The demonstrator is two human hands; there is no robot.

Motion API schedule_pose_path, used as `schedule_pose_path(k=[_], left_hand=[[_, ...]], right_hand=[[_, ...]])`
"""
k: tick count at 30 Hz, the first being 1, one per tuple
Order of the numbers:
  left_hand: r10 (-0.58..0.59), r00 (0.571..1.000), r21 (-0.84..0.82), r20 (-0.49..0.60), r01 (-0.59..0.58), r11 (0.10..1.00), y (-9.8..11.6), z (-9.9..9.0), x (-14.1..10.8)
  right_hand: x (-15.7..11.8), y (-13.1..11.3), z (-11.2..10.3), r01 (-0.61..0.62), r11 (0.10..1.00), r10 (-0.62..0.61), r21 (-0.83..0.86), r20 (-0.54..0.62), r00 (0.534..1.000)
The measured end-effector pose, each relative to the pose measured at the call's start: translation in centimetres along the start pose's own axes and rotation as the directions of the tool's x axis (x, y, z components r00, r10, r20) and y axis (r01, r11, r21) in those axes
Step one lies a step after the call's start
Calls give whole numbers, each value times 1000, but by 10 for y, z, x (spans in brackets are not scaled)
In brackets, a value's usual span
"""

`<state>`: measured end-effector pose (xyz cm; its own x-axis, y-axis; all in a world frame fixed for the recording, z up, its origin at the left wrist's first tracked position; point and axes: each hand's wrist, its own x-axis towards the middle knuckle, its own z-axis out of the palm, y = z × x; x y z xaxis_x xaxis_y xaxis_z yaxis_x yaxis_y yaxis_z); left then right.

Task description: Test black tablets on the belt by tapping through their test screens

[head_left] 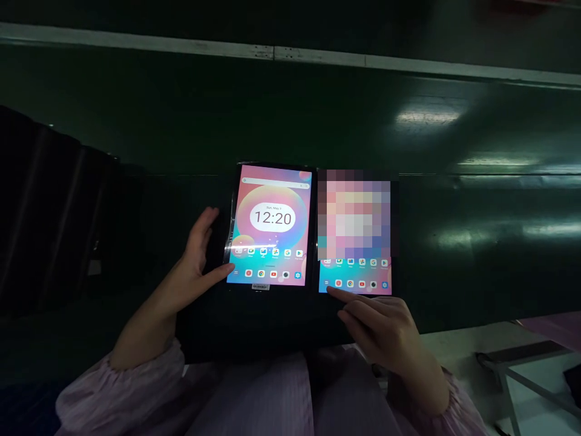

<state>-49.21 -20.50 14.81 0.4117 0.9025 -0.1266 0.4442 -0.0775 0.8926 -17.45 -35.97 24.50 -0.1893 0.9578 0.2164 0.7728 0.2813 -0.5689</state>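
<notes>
Two lit tablets lie side by side in front of me. The left tablet (272, 194) shows a home screen with a clock reading 12:20 and rows of app icons; a small barcode label (260, 287) sticks out at its bottom edge. My left hand (193, 260) is open beside it, the thumb at the screen's lower left corner and the fingers off its left side. On the right tablet (356, 275), similar icons show below a pixelated area. My right hand (384, 324) points its index finger at this screen's lower left icon, other fingers curled, holding nothing visible.
The dark green table (181, 109) has a pale metal strip (204, 53) along its far side. A stack of dark, ridged objects (49, 212) stands at the left. At the lower right is a grey-framed stand or cart (531, 375) beside the table.
</notes>
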Motion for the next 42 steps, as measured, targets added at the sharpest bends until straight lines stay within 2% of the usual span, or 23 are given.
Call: schedule_pose_path(k=[2, 6, 13, 18, 25, 29, 42], left_hand=[[-35, 998, 32, 49, 34, 999, -1, -5, -4], [-71, 995, 115, 75, 62, 991, -1, -5, -7], [-73, 993, 75, 94, 66, 995, -3, -7, -7], [-40, 995, 83, 97, 32, 996, -8, -9, -7], [31, 994, 72, 102, -38, 997, -16, -10, -6], [62, 994, 82, 94, -69, 994, -18, -10, -5], [-59, 997, 0, -43, 59, 998, -15, -10, -3]], right_hand=[[1, 0, 2, 0, 1000, 0, 10, 5, 1000], [4, -2, 3, -7, 1000, 6, 21, 23, 1000], [2, -2, 4, -34, 999, 35, -26, 37, 999], [3, 0, 6, -40, 996, 41, -75, 18, 999], [5, 0, 0, -31, 999, 30, -29, -30, 999], [4, 0, 3, -36, 999, 36, -27, -13, 999], [4, 6, -6, -67, 998, 67, -19, -31, 997]])
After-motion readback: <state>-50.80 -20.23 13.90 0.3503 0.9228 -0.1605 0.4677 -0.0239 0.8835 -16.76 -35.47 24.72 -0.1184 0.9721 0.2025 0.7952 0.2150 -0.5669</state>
